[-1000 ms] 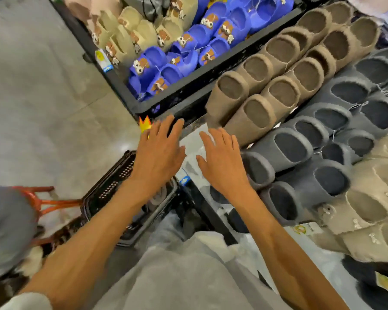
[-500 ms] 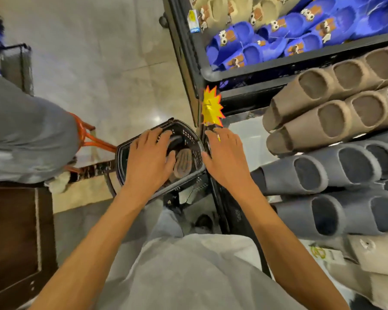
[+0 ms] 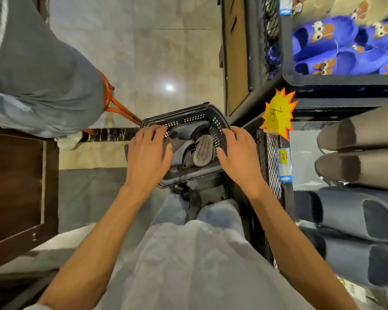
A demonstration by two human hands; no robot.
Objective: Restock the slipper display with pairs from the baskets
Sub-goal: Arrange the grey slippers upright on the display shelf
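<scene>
both hands are reaching over the basket (image 3: 189,118), apart, fingers loose, holding nothing; the left hand (image 3: 147,153) is spreading over its left rim; the right hand (image 3: 239,154) is hovering at its right rim; a brown slipper (image 3: 203,151) is lying inside the basket; the display (image 3: 272,157) is standing just right of it, carrying taupe slippers (image 3: 365,135) and grey slippers (image 3: 356,214)

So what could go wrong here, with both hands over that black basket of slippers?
1. In the black perforated plastic basket, a brown fuzzy slipper lies jumbled over grey slippers, so the left hand and right hand might lift a mismatched pair.
2. The yellow starburst price tag juts out just beyond the right hand; a rising arm could knock it.
3. A person in grey clothing stands close on the left, so a bump seems possible.
</scene>
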